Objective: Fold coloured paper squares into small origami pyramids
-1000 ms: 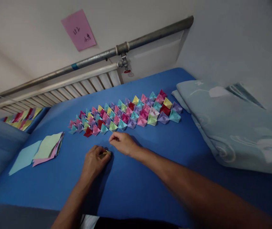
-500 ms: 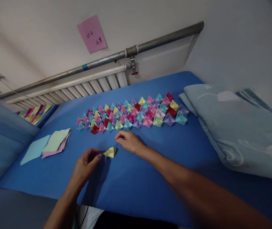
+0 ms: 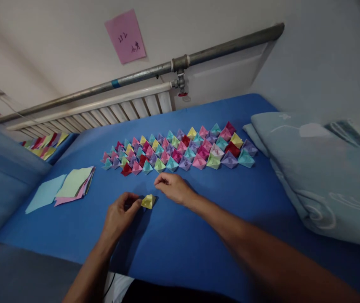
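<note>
A small yellow paper boat [image 3: 148, 201] is at the thumb and fingertips of my left hand [image 3: 122, 213], which pinches its left end just above the blue surface. Up and to the right of that boat is my right hand [image 3: 174, 187], its fingers curled and pressed together, with nothing visible in them. Just beyond my hands, folded paper boats [image 3: 184, 163] in pink, purple, turquoise, red, yellow and green stand close together in several slanting rows.
A blue sheet [image 3: 180, 248] covers the surface. To the left lie a light blue paper sheet [image 3: 45, 193] and a stack of coloured paper [image 3: 75, 184]. A folded patterned blanket [image 3: 318, 168] lies at the right. Behind run a radiator [image 3: 129, 108] and a metal pipe [image 3: 145, 75].
My left hand has moved right and slightly up, and its fingertips now meet the yellow boat's left end. My right hand stays nearly the same; the whole view has shifted a little.
</note>
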Action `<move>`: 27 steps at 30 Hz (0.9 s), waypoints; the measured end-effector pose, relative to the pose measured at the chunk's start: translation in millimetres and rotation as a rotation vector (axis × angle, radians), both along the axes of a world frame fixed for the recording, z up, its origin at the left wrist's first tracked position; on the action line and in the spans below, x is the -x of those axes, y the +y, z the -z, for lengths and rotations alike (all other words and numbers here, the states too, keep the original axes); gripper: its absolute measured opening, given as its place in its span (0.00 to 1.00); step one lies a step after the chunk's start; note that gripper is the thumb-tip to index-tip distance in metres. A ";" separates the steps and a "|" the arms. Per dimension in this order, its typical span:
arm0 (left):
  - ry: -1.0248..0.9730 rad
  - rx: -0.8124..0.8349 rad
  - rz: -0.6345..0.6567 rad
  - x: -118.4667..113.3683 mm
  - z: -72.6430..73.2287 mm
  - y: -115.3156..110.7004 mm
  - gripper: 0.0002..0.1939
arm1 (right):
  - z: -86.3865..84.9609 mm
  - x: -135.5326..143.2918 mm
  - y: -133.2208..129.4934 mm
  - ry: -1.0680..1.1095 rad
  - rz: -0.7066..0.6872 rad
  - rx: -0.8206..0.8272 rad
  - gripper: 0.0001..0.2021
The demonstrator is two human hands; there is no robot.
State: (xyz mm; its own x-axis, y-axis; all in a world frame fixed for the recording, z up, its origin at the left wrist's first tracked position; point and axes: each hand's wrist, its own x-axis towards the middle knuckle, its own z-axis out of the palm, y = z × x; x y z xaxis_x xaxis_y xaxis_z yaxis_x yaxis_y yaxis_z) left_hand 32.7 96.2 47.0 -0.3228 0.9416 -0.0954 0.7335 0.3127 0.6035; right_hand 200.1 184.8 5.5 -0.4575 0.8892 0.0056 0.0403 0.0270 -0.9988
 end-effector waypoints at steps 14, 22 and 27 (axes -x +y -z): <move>0.229 0.213 0.056 -5.5 -5.4 20.2 0.11 | 2.2 1.0 1.2 -0.029 -0.009 -0.033 0.05; 0.287 0.235 0.074 -15.6 -15.4 17.3 0.08 | 2.9 1.1 -1.9 -0.117 -0.021 -0.154 0.06; 0.287 0.193 0.010 -11.0 -18.9 -2.7 0.14 | -2.7 -1.2 -6.8 -0.222 -0.101 -0.292 0.08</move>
